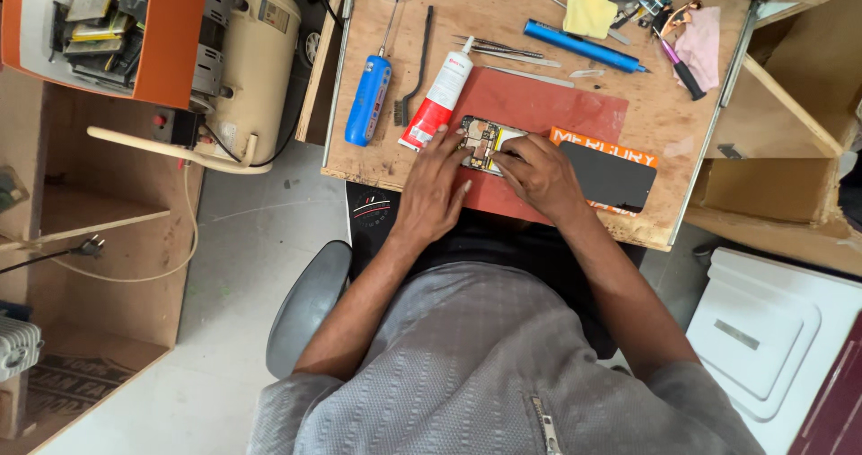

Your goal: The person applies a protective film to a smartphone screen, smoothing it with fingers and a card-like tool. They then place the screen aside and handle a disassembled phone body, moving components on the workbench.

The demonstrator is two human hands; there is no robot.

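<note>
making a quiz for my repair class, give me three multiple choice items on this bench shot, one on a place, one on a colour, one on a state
1. Where does the opened phone lie?
A. on the red mat
B. on the floor
C. inside the orange box

2. What colour is the handle of the screwdriver left of the glue tube?
A. green
B. blue
C. black

3. What state is the phone in?
A. closed, screen lit
B. wrapped in foil
C. back off, inner parts showing

Answers:
1 A, the phone rests on the mat under the left hand and right hand.
2 B, its thick handle is plainly blue.
3 C, boards and parts show between the fingers.
</note>
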